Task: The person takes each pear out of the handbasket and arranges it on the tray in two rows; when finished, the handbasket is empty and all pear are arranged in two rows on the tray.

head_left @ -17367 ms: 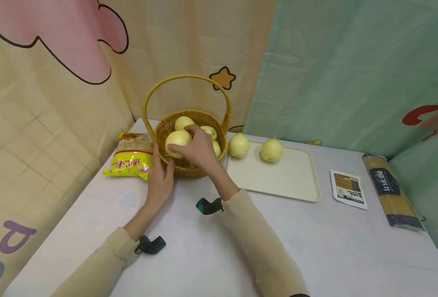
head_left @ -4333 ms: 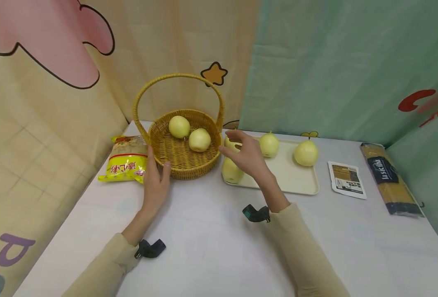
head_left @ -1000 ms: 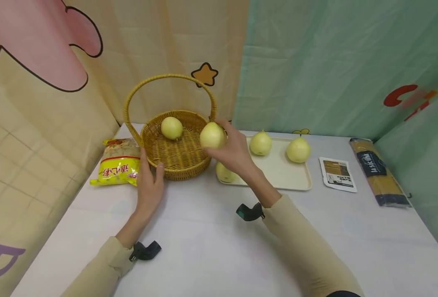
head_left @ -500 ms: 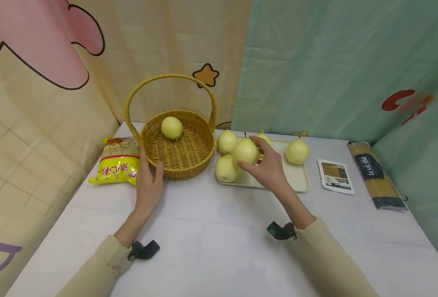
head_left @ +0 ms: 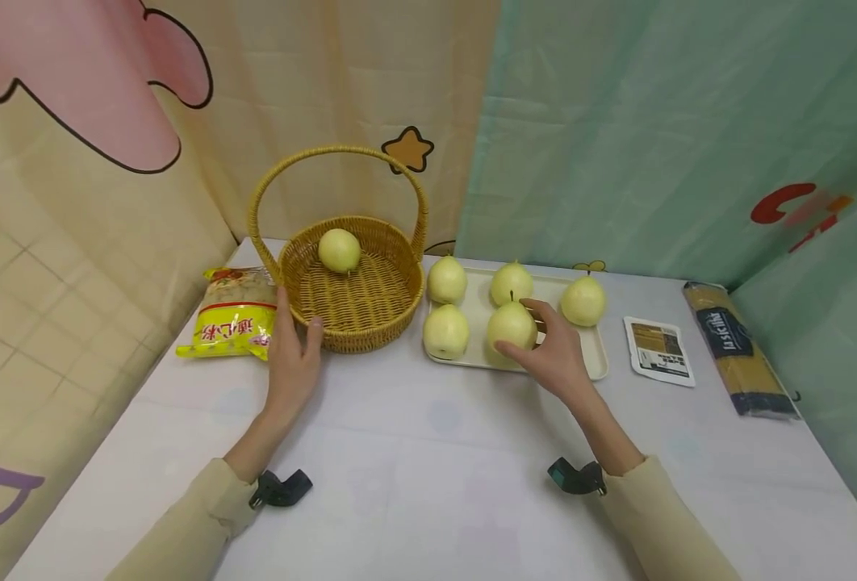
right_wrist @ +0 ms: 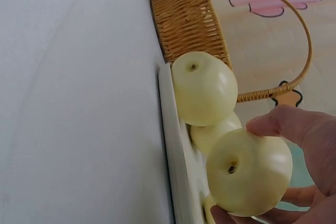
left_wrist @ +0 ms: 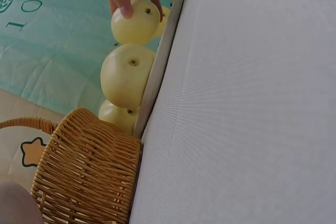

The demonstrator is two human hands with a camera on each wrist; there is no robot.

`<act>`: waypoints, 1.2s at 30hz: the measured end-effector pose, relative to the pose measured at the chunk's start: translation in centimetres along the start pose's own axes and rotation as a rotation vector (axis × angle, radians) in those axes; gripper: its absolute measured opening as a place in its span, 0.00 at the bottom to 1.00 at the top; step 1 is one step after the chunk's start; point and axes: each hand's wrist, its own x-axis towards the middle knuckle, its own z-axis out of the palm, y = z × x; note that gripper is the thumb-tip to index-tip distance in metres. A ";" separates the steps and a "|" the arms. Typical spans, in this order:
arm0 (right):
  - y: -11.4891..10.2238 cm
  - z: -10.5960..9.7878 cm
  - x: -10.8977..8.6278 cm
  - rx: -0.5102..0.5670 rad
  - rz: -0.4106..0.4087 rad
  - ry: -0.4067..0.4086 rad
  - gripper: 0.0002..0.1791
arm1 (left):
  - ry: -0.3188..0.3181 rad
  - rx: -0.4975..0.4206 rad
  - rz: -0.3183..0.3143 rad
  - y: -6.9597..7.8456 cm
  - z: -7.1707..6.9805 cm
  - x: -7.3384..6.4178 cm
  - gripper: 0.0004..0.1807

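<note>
My right hand [head_left: 561, 357] grips a round pale yellow-green pear [head_left: 510, 329] between thumb and fingers, over the front middle of the cream tray [head_left: 594, 351]. In the right wrist view the held pear [right_wrist: 252, 174] is close over the tray. Several more pears stand on the tray, one of them a front-left pear [head_left: 445, 331]. My left hand [head_left: 292, 371] rests against the front left side of the wicker basket [head_left: 370, 342], fingers extended along its wall. One pear [head_left: 339, 250] lies inside the basket, towards the back.
A yellow bag of pasta [head_left: 234, 315] lies left of the basket. Right of the tray are a small white packet [head_left: 658, 351] and a long spaghetti pack [head_left: 741, 347]. Curtains [head_left: 617, 145] hang behind the white table [head_left: 414, 468]. The basket's tall handle [head_left: 337, 150] arches upward.
Over the last second my right hand has carried the pear from the basket's right edge rightward over the tray and lowered it. My left hand has stayed at the basket.
</note>
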 end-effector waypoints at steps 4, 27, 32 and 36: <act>0.5 -0.1 0.0 -0.026 0.012 -0.019 0.44 | 0.002 -0.001 -0.004 0.1 0.1 0.1 0.43; 1.4 -1.2 0.2 -0.078 0.104 -0.174 0.45 | -0.011 0.007 -0.013 0.2 0.0 0.1 0.43; 1.5 -1.8 0.5 -0.077 0.094 -0.230 0.45 | 0.005 0.008 -0.018 0.0 0.0 0.1 0.42; 1.8 -2.0 0.5 -0.089 0.107 -0.245 0.46 | 0.006 0.003 -0.014 0.0 0.1 0.2 0.42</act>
